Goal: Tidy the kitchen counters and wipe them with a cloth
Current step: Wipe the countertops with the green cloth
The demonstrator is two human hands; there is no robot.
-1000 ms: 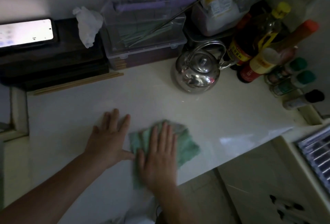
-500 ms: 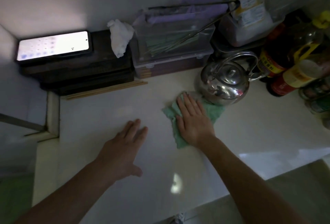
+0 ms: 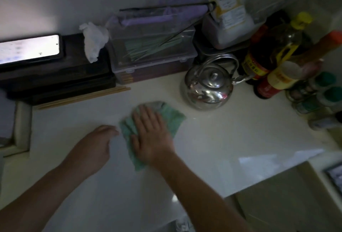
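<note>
The right hand [image 3: 150,133] lies flat, fingers straight and together, palm down on the green cloth [image 3: 173,119], pressing it against the worktop [image 3: 240,135]. The cloth is crumpled and sits near the middle of the worktop, just in front and to the left of the steel kettle [image 3: 209,87], not touching it. The left hand [image 3: 96,145] rests on the worktop just left of the cloth, fingers loosely bent and holding nothing; motion blur hides whether its fingertips touch the cloth edge. Along the back wall, from left to right: a lit phone [image 3: 27,49] on top of a stack of dark boxes [image 3: 55,76], a crumpled white tissue [image 3: 93,39], a clear lidded box [image 3: 153,50] with green sticks inside, and a group of sauce bottles [image 3: 259,59] at the right corner. Chopsticks [image 3: 83,97] lie on the worktop against the front of the dark boxes. Green-capped spice jars [image 3: 314,95] stand at the right edge.
</note>
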